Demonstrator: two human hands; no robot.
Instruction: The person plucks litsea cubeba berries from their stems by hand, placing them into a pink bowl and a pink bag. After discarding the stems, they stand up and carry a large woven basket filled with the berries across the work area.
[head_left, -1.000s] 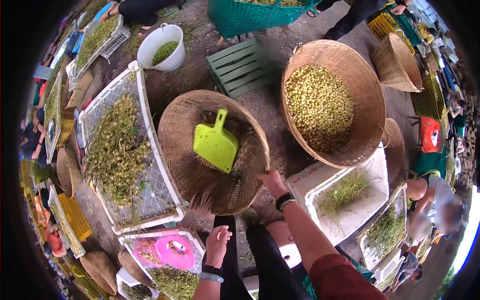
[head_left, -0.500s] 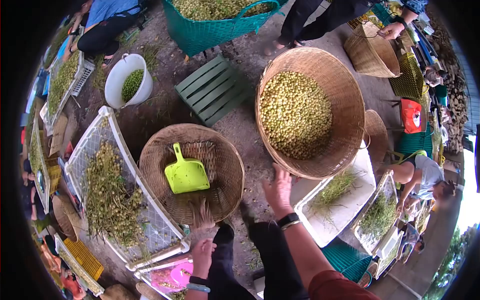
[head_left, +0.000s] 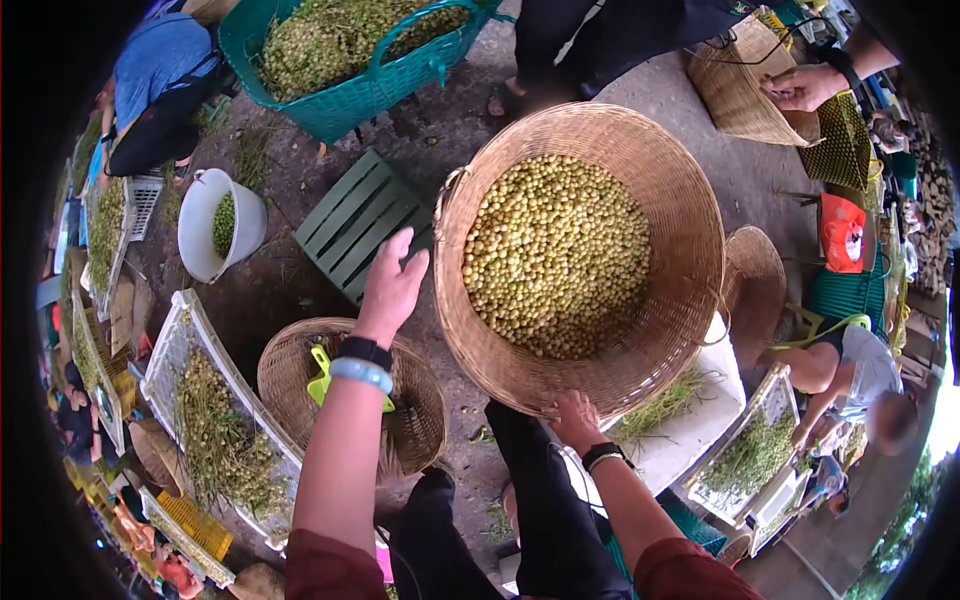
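A large wicker basket with round yellow-green fruits inside stands tilted in front of me. At its near rim, my right hand rests with the fingers against the wicker; how far they curl round it is hard to see. My left hand is raised to the left of the basket, fingers apart and empty, near a green slatted stool. Below my left forearm, a smaller wicker basket holds a lime-green dustpan, partly hidden by the arm.
A white bucket and a mesh rack of stalks are at left. A teal basket stands ahead. A white tray lies at right. A co-worker's hand is near a tilted basket.
My left hand has risen from near my knee, reaching forward past the smaller basket. The large basket appears nearer and further left, and my right hand now touches its near rim.
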